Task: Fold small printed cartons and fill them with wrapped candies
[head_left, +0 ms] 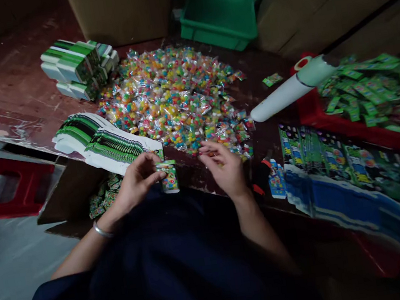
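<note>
My left hand (139, 177) is closed on a small green printed carton (169, 179), pinching its upper left part between thumb and fingers. Close to the front edge of a big heap of clear packets of colourful candies (173, 99) is my right hand (225, 166). Its fingers are curled inward, and whatever is between them is too small to make out. A fanned row of flat green-and-white cartons (109, 146) lies just beyond my left hand.
Bundled cartons (67, 64) and a green bin (217, 12) stand at the back. On the right are a white roll (282, 97), a red crate (310, 108) with green cartons, and fanned blue-green sheets (339, 174). An open cardboard box (67, 195) sits below the table's left edge.
</note>
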Tool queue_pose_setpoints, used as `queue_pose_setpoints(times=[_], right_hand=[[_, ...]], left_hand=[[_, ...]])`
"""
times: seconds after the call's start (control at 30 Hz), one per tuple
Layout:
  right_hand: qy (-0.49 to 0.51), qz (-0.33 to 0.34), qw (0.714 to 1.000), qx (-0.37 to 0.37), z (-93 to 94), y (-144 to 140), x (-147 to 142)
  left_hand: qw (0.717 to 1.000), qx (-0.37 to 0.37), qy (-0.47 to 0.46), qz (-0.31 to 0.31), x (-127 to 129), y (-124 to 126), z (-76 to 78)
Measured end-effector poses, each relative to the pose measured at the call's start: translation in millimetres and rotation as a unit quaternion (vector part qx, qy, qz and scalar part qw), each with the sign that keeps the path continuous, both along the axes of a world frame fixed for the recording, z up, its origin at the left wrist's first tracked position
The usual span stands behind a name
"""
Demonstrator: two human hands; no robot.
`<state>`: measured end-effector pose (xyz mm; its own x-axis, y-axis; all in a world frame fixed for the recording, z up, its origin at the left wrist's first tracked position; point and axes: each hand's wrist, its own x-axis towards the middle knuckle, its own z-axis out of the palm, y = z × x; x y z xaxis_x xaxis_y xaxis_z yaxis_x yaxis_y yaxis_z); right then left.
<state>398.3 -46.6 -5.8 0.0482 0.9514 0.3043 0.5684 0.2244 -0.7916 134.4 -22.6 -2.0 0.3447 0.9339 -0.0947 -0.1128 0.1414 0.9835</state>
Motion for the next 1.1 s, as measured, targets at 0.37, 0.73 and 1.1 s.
queue_pose_setpoints(times=[0.37, 0.73, 1.1], right_hand=[[-0.418, 0.071, 0.904, -0.063, -15.3, 27.5, 29.3], [0.123, -0.083, 0.986, 0.075, 28.8, 19.2, -13.1], [-0.029, 0.018, 0.995, 0.091, 34.9, 15.2, -44.8]], left_hand=[[0.993, -0.116, -0.012, -0.005, -6.0, 10.4, -0.1], [0.994, -0.031, 0.051, -0.093, 18.8, -1.0, -10.4], [1.000, -0.013, -0.002, -0.027, 28.0, -9.0, 0.9]])
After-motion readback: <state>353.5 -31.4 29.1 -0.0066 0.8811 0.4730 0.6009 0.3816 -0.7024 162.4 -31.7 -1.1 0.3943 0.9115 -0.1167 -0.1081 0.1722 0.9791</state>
